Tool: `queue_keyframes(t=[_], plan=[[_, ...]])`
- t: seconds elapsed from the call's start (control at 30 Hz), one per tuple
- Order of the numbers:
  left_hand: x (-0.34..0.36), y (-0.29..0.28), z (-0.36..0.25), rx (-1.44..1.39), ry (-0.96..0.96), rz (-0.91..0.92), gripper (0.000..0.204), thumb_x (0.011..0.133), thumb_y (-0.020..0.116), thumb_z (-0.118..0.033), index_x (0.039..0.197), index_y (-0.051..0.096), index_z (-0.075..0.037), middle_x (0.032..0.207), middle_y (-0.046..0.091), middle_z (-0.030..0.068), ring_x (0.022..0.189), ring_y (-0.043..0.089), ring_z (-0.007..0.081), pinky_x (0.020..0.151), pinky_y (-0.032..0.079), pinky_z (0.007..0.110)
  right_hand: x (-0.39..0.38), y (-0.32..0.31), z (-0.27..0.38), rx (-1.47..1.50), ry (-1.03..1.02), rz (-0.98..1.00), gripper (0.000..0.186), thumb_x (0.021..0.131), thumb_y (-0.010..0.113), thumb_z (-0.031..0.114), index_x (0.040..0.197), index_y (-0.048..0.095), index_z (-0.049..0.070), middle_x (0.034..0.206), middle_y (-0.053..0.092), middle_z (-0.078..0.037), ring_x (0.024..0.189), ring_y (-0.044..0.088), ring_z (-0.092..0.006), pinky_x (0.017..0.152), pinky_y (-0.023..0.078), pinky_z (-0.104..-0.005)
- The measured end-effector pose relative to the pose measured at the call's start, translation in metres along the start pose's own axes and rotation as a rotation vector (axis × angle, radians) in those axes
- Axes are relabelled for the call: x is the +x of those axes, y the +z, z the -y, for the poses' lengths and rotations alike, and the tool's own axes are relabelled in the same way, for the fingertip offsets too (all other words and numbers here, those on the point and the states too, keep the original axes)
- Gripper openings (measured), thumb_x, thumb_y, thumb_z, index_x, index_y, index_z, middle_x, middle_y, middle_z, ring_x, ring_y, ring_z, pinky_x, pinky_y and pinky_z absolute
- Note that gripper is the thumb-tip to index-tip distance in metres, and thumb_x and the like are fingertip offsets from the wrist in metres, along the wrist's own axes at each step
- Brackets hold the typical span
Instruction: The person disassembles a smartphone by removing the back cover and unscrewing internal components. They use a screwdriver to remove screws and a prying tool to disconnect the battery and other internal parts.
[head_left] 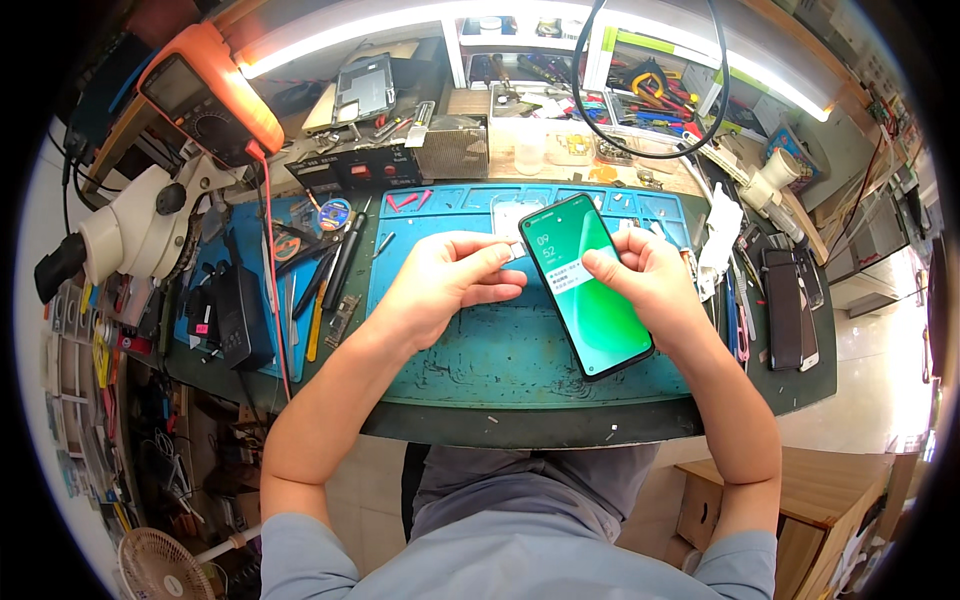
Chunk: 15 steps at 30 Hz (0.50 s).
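Note:
A smartphone (597,300) with a lit green lock screen is tilted above the blue work mat (470,350). My right hand (650,285) grips it by its right edge, the thumb lying on the screen. On the other side, my left hand (455,280) pinches a small flat silvery piece (517,250) between thumb and forefinger, close to the phone's upper left edge. The piece looks like a SIM card tray, but it is too small to be sure. Whether it touches the phone I cannot tell. A clear small box (516,212) sits partly hidden behind the phone.
An orange multimeter (205,100) and a white microscope arm (140,225) stand at the left. Pens and tweezers (335,265) lie left of the mat. Dark phones (785,305) rest at the right. Trays of tools (650,100) fill the back, with a black cable loop (577,90) hanging before them.

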<state>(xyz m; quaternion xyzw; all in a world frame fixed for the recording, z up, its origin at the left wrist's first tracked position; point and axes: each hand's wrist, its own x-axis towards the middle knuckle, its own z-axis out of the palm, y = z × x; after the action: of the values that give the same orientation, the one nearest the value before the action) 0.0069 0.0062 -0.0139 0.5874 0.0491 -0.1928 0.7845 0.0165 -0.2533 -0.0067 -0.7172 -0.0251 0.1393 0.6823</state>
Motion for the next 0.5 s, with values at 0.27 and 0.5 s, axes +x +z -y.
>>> queue_keyframes(t=[0.27,0.5], plan=[[0.009,-0.004,-0.017,0.279,0.059,-0.115,0.031,0.101,0.075,-0.022,0.121,0.072,0.000,0.108,0.073,0.0058,0.088,0.073,0.0147,0.072,0.060,0.026,0.011,-0.029,0.009,0.096,-0.035,-0.041,0.028,0.098,0.080,0.022,0.109,0.068,-0.001,0.089,0.072,-0.003,0.073,0.065,-0.0060,0.063,0.054,-0.0234],[0.059,-0.012,-0.035,1.058,0.311,-0.165,0.029,0.097,0.076,-0.024,0.111,0.078,0.001,0.096,0.078,0.0057,0.089,0.071,0.0105,0.079,0.055,0.030,0.020,-0.045,0.011,0.090,-0.056,-0.140,0.033,0.097,0.081,0.022,0.114,0.068,-0.003,0.095,0.074,-0.006,0.078,0.068,-0.0084,0.067,0.058,-0.0261]])
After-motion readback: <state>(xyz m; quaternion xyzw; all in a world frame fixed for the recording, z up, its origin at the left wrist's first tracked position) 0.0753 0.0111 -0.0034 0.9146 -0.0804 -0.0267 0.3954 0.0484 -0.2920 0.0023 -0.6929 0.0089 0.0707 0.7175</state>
